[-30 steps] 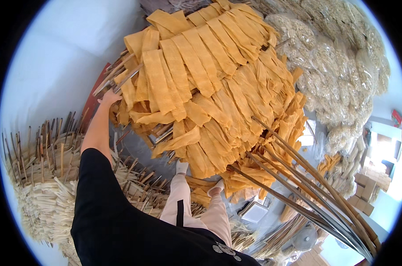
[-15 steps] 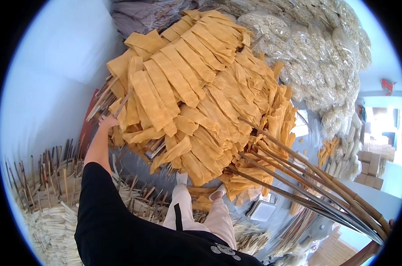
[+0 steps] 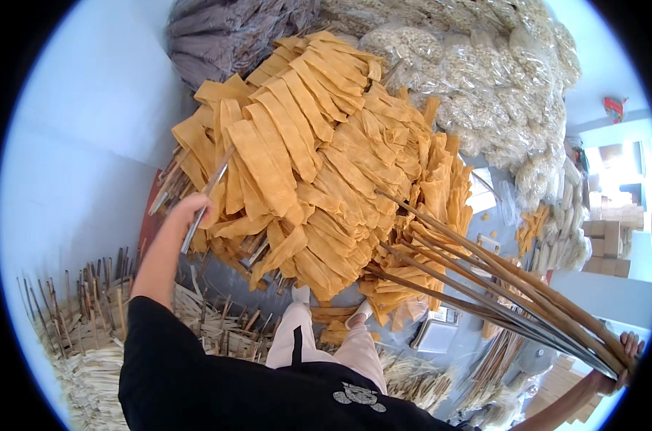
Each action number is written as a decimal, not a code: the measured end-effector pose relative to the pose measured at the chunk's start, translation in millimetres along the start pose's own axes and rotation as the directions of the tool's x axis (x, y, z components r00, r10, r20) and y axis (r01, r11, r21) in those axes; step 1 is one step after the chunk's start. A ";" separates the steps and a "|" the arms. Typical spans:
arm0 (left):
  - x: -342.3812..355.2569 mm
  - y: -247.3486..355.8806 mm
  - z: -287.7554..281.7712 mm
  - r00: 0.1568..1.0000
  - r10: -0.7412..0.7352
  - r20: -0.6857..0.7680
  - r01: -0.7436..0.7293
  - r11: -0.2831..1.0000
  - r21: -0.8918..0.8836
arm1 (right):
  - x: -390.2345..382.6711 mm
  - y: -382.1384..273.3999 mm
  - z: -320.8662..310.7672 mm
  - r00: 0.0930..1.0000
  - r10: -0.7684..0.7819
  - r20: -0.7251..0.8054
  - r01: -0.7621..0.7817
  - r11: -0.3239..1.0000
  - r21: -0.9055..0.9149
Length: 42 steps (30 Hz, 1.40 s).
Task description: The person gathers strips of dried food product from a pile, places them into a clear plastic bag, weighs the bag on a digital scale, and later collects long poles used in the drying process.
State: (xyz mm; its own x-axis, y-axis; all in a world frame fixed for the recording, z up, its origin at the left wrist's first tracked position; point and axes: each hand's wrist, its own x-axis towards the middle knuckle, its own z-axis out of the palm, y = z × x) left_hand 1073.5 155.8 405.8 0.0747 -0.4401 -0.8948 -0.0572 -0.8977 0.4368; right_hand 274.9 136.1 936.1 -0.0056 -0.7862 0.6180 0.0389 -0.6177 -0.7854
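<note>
Head view: yellow bean-curd strips (image 3: 318, 165) heaped on rods (image 3: 498, 287) fill the centre. Left hand (image 3: 191, 213) grips one rod's end at mid-left; right hand (image 3: 617, 359) clutches the fanned bundle lower right. Sliding that single rod free looks next.

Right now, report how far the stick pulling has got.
Done: the right hand grips a full bundle of bare sticks. In hand: the left hand holds one stick at the edge of the heap of yellow strips. Left: many strips are draped on sticks in the heap.
</note>
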 end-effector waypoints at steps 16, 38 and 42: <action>-156.7 16.1 135.4 0.665 0.600 -0.444 -0.301 0.760 0.576 | -151.9 -40.9 28.0 0.939 -0.101 -0.329 0.067 0.991 -0.114; -244.5 81.9 467.5 0.945 0.162 0.283 -0.261 0.896 0.358 | -270.1 -197.7 -104.9 0.741 -0.188 -0.644 -0.062 0.937 -0.345; -245.5 85.4 530.7 0.929 0.216 0.300 -0.291 0.928 0.233 | -284.2 -200.4 -115.0 0.712 -0.197 -0.674 -0.137 0.903 -0.408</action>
State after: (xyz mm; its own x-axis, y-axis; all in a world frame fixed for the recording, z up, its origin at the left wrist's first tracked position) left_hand 521.9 197.0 613.8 -0.2418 -0.5970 -0.7650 -0.3067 -0.7009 0.6439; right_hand 153.8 481.0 913.9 -0.6853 -0.4515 0.5714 -0.3714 -0.4582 -0.8076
